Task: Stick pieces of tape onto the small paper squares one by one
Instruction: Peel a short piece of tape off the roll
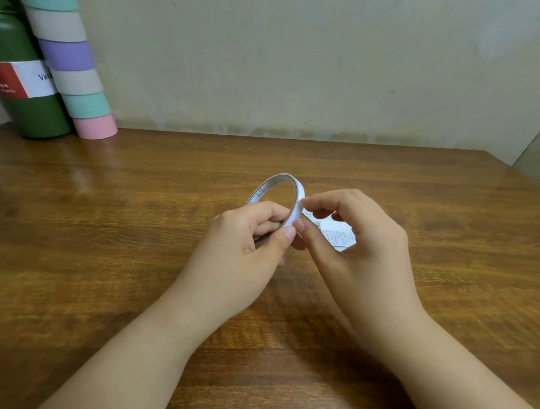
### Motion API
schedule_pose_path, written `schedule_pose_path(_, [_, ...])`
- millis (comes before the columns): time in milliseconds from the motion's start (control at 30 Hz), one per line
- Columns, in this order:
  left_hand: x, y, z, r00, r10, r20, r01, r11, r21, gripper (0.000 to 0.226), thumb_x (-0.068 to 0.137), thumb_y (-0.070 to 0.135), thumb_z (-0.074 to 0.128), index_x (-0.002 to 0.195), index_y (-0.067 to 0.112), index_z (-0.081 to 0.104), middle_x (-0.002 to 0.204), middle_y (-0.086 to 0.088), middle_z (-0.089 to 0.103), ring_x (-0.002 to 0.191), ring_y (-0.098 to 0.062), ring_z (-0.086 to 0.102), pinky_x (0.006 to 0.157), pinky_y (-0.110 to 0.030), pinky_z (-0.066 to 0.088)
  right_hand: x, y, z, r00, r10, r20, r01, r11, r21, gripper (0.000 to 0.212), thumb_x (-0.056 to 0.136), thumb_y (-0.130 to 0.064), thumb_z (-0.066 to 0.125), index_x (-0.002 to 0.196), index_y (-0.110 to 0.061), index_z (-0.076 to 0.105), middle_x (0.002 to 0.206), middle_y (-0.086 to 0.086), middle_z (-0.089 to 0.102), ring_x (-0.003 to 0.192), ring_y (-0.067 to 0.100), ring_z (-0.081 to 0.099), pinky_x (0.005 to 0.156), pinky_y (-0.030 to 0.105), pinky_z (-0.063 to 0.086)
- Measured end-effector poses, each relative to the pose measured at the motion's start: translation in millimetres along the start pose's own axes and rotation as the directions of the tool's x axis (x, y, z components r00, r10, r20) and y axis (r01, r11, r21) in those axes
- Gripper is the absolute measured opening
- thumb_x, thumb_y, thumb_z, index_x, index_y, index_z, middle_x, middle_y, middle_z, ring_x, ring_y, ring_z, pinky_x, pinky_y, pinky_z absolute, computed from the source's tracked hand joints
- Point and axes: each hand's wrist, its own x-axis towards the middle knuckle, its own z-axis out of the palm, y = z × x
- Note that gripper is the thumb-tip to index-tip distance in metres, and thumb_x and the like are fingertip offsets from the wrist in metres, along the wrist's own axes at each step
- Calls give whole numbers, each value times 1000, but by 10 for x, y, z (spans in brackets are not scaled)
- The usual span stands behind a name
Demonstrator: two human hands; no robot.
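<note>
Both forearms reach over the wooden table (106, 213): left hand (249, 246) grips the tape roll (277, 197) aloft; right hand (351, 231) pinches its free end, above the paper squares (339, 235). Step: peeling; next, tear off a piece.

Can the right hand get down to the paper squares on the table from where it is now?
Probably yes. The right hand hovers right over the paper squares, with nothing between. But its fingertips are pinching at the tape roll held by the left hand, so it must let go first.
</note>
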Motion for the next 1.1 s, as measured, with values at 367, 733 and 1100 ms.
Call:
schedule_pose_path(367, [8,-28,1,1000,2,6,-2,1000,-16,18,91,8,57,89,21,70,74,9,72,58,4,60,60,-8,42,16,-18,-23,995,92,29,-94,989,116,49,77,-18,70,122,-21,50,98,-8,54,91,-1,50,81,8,38])
schedule_pose_path(733, [-5,-18,7,1000,10,-20,-9,996,87,21,91,12,56,83,27,68,66,9,69,53,4,54,55,-12,39,25,9,-29,999,11,36,-12,1000,29,7,79,-16,70,85,-18,70,84,-11,62,81,3,56,73,17,44])
schedule_pose_path(1100, [14,-80,-1,981,139,-139,-104,967,231,27,72,42,48,62,22,61,51,6,51,46,-4,42,45,-20,32,28,-23,-54,991,-4,134,-13,992,125,4,77,-12,70,76,-15,67,77,-9,59,75,4,54,69,12,41])
